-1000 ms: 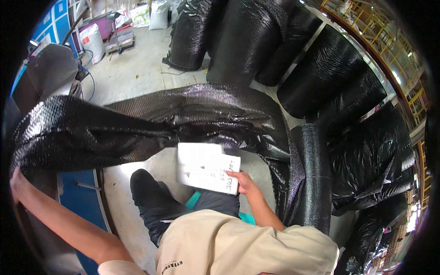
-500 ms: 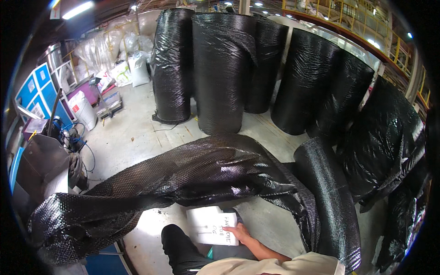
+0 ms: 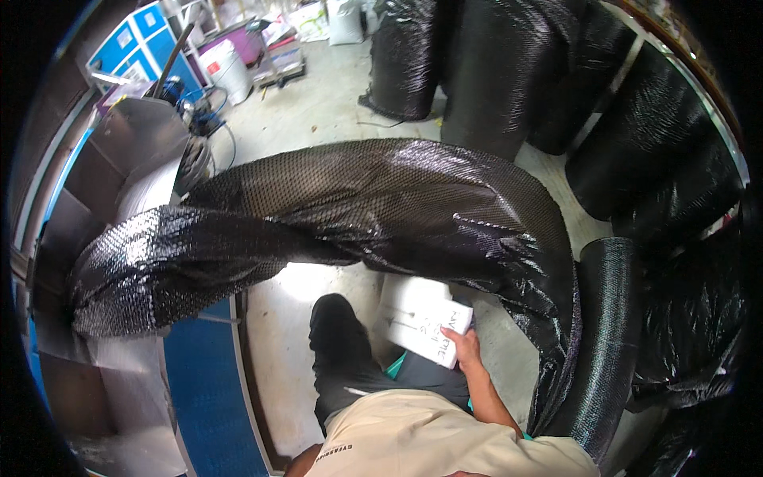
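My right hand (image 3: 462, 347) is closed on white paper sheets (image 3: 412, 318) with handwriting on them, its fingers at their right edge, above my right leg. My left hand is out of sight; only a bit of that arm shows at the lower edge. In front of me, a long stretch of black bubble wrap (image 3: 413, 191) arcs from a metal machine on the left to the right side. There it hangs down beside a black roll (image 3: 608, 334) lying at my right. Neither end of the stretch can be made out clearly.
Several large wrapped black rolls (image 3: 509, 79) stand at the back and right. A metal machine (image 3: 131, 147) with a blue panel (image 3: 211, 389) is close on my left. Farther left are a blue cabinet (image 3: 147, 52), white sacks (image 3: 226, 70) and a blue hose (image 3: 232, 143) by the floor.
My view has tipped downward and turned left, so things sit higher and farther right. The right hand still holds the paper sheets, and the bubble wrap keeps its arc.
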Tool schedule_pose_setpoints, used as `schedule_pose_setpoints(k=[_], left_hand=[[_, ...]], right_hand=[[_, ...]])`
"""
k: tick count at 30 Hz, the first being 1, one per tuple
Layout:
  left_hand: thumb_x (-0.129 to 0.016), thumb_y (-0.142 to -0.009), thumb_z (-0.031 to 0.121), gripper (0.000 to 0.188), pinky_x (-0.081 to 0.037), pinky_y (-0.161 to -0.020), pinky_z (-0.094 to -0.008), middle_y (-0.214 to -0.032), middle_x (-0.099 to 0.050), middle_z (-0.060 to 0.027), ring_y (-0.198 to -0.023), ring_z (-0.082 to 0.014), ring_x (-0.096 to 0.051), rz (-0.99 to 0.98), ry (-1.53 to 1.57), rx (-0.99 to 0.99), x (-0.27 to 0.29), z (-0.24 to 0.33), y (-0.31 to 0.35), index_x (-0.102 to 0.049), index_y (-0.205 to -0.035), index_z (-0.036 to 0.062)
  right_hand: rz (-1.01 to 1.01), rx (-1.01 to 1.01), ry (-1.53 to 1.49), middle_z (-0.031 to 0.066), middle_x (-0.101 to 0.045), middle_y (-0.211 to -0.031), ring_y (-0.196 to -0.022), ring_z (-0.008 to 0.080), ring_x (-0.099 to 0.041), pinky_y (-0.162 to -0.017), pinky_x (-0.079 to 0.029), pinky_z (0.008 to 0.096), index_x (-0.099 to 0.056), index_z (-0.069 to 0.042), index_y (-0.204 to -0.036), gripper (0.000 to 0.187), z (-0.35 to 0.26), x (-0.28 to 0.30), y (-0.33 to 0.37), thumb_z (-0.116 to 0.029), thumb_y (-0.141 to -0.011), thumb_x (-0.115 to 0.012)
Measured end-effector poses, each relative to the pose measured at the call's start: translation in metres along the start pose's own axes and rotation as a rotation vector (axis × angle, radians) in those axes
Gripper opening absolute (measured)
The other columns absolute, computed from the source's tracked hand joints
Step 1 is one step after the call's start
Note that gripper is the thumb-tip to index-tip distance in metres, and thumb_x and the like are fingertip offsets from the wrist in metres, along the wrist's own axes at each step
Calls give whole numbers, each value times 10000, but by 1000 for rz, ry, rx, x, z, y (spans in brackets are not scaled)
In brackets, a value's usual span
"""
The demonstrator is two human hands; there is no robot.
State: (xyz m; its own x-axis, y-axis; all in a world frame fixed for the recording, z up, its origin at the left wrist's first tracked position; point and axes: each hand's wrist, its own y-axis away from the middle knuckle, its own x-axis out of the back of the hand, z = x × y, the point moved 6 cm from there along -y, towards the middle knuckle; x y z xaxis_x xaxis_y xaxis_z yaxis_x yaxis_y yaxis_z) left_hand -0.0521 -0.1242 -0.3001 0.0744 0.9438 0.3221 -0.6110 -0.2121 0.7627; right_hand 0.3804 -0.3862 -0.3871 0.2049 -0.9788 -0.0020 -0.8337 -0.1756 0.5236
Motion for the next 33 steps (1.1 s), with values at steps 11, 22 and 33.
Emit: schedule_pose_setpoints(k=[11, 22, 33], left_hand=[[-701, -903, 388, 421, -563, -794, -543, -1054, -773, -199, -924, -422, -730, -114, 97, 71, -30, -40, 38, -733, -1188, 80], [-722, -859, 382, 426, -570, -827, -531, -1069, -773, -216, -988, -429, -733, -315, -233, -69, -6, -26, -5, -756, -1148, 71], [-698, -885, 359, 420, -579, -851, -509, -1165, -759, -219, -1063, -410, -738, -213, -460, -23, -30, -60, -55, -767, -1144, 36]], right_hand=[[-26, -8, 16, 217, -760, -1073, -891, 265, -764, -778, -605, 360, -684, 134, -1162, 497, 4, 3, -3, -177, -817, -860], [-485, -130, 141, 154, -772, -1111, -945, 243, -753, -900, -601, 387, -689, 65, -1229, 480, -49, 3, 13, 5, -774, -830], [-275, -212, -152, 207, -684, -1279, -1110, 344, -711, -969, -592, 472, -513, 48, -1438, 722, 2, 9, -7, 9, -772, -788]])
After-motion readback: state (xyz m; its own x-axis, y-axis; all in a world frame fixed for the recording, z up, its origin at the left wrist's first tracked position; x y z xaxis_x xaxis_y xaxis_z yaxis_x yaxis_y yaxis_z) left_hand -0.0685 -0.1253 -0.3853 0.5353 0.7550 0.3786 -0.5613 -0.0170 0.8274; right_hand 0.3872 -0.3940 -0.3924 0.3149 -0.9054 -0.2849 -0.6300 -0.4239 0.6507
